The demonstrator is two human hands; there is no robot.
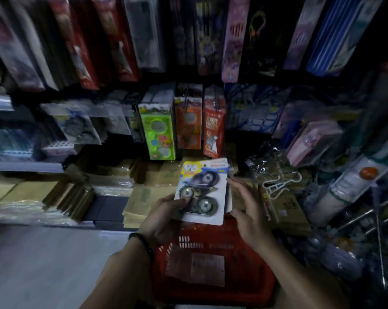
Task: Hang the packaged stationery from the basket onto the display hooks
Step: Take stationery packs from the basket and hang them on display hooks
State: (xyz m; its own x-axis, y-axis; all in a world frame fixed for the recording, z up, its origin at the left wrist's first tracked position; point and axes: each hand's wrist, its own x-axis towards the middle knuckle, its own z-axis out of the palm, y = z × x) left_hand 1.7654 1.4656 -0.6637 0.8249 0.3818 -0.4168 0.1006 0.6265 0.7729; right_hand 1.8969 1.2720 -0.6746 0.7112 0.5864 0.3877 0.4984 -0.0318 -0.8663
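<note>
holding a blister pack of correction tapes (203,192) up above the red basket (188,241), just below the hanging goods. pinching its lower left part with the left hand (164,217), thumb laid across the front, fingers curled behind. touching the pack's right edge with the right hand (246,210), fingers nearly straight and close together, not wrapped round it. behind the front card, edges of more cards, too blurred to count. wearing a dark wristband (144,244) on the left wrist. inside the basket, a flat pale sheet (197,268) on the bottom. hanging ahead side by side: a green pack (158,132), an orange pack (188,126), a red pack (213,130). below these, stacks of brown envelopes (144,197).
</note>
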